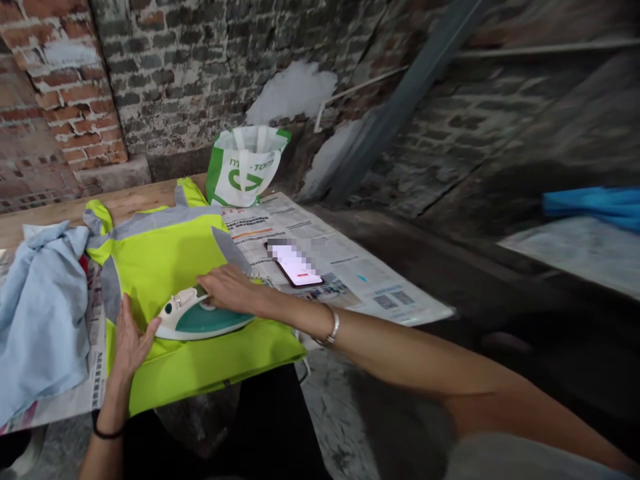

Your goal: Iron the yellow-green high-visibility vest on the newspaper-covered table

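The big yellow shirt (pixel 170 247) lies below the grip, partly covered. The green-and-white iron (pixel 213 323) is in the right hand (pixel 227 288), fingers curled round its mostly hidden handle (pixel 201 291). The left hand (pixel 131 341), thumb out wide, holds nothing beside the iron's tip.

iron (pixel 215 322) looked smooth plastic | garment (pixel 167 247) was matt cloth | bracelet (pixel 334 328) was shiny metal | sheets (pixel 345 243) were printed paper | tabletop (pixel 35 221) was wood | wall (pixel 175 73) was rough brick
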{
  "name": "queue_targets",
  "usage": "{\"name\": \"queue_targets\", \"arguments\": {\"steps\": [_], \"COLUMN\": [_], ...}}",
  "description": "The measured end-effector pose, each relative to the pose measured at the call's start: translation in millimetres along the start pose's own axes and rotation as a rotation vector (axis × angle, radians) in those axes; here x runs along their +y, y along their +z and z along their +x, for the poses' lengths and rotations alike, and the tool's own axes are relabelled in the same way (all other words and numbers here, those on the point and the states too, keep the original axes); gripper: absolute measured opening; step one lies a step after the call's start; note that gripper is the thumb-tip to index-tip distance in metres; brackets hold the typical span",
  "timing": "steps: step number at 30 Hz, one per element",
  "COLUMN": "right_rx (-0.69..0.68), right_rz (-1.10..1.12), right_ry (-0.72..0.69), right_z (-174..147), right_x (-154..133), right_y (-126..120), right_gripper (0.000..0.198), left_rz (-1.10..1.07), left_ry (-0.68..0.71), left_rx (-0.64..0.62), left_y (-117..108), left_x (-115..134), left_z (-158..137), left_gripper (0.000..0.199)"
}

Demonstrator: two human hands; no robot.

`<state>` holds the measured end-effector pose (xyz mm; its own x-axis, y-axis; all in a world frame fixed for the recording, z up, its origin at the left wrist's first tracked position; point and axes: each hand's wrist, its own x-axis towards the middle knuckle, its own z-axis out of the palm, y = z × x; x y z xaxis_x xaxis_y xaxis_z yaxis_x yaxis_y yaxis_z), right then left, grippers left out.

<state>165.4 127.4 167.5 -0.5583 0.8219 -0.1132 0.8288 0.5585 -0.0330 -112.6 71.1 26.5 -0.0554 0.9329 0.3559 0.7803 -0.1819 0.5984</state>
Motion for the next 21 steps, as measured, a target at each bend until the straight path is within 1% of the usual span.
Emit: {"name": "queue_targets", "arguments": {"steps": [2, 4, 6, 7, 9, 12, 16, 21], "right_rx": [0.014, 0.035, 0.056, 0.065, 0.087, 0.135, 0.208, 0.237], "right_rz": [-0.011, -0.014, -0.005, 0.003, 0.011, -0.004, -0.033, -0.024], "right_ry": [0.005, 0.034, 0.075, 0.094, 0.121, 0.138, 0.134, 0.126], "right_z": [0.6, 8.4, 21.9, 30.8, 52.5, 93.1, 150.4, 209.0], "right_x": [0.5, 2.2, 5.8, 8.8, 17.8, 38.8, 75.1, 120.2], "right_y": [3.2, 4.9, 4.5, 3.4, 0.3, -5.1, -10.2, -13.7], "right_gripper": [0.029, 0.031, 0.033, 0.034, 0.035, 0.036, 0.037, 0.041], "left_rz": [0.026, 0.067, 0.127, 0.160, 0.230, 0.319, 0.382, 0.407], "left_ry": [0.011, 0.038, 0.076, 0.096, 0.135, 0.178, 0.192, 0.211], "left_rx": [0.010, 0.031, 0.051, 0.059, 0.066, 0.043, 0.018, 0.028], "left_y": [1.9, 4.8, 7.9, 9.3, 11.4, 12.0, 10.1, 9.4], "left_x": [-1.5, -2.8, -3.6, -3.8, -3.4, -0.8, 3.8, 4.8], "left_z": [-1.3, -2.8, -4.6, -5.6, -7.6, -10.4, -13.0, -14.3], "left_gripper": [0.100, 0.097, 0.099, 0.103, 0.115, 0.130, 0.134, 0.138]}}
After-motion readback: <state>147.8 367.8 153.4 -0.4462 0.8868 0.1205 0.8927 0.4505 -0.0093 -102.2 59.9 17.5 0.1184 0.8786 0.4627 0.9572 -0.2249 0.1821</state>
